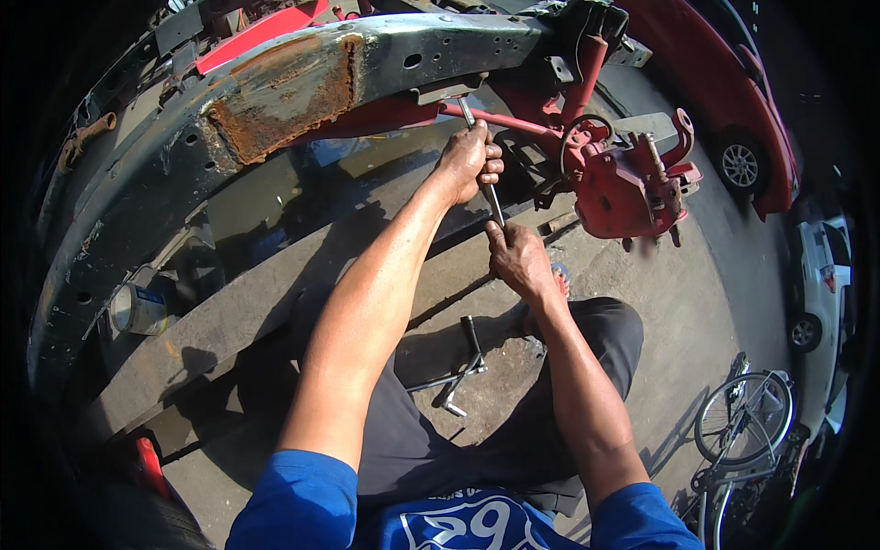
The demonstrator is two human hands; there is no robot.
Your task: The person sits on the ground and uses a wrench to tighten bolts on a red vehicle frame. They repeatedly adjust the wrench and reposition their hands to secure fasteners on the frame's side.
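Observation:
A long silver wrench (493, 203) slants up from my lap side toward a dark steel chassis rail (435, 48). My left hand (468, 163) is closed around the middle of its shaft. Lower down, my right hand (522, 260) grips the near end, thumb lying along the metal. The wrench's far end meets the underside of a small bracket (451, 89) on the rail; what it sits on there is too small to make out. Just beyond my hands runs a red rod (509, 122), joined to a red hub assembly (616, 194) on the right.
A rusty patch (289, 96) covers part of the rail. On the ground between my legs lies a cross-shaped metal tool (458, 371). A tin can (139, 309) stands at left by a long beam (247, 298). A red car (710, 82), white car (820, 307) and bicycle (742, 422) are at right.

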